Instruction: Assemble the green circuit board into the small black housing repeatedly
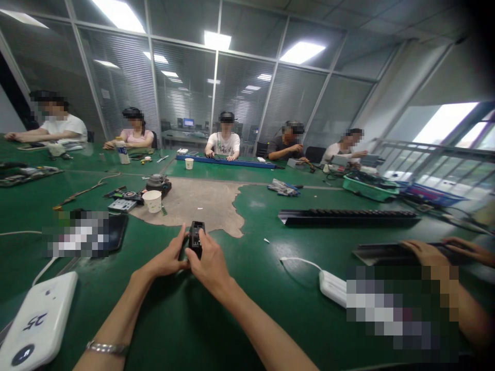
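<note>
A small black rectangular part with recesses in its top (197, 226) is between my hands, just above or on the green table; I cannot tell which. My right hand (212, 263) grips it from the right, its fingers bent over the top and the thumb on the near end. Along its left side lies my left hand (170, 257), fingers fairly straight and thumb close to the near end, steadying it. The underside of the part is hidden. A silver bracelet (106, 348) circles my left wrist.
Beyond my hands lie a bare brown patch (197, 201), a paper cup (152, 201) and electronic parts (124, 204). White power banks (42, 314) (333, 288) flank my arms. Black rails (344, 217) lie right, where another person's hands (429, 252) work. Several people sit opposite.
</note>
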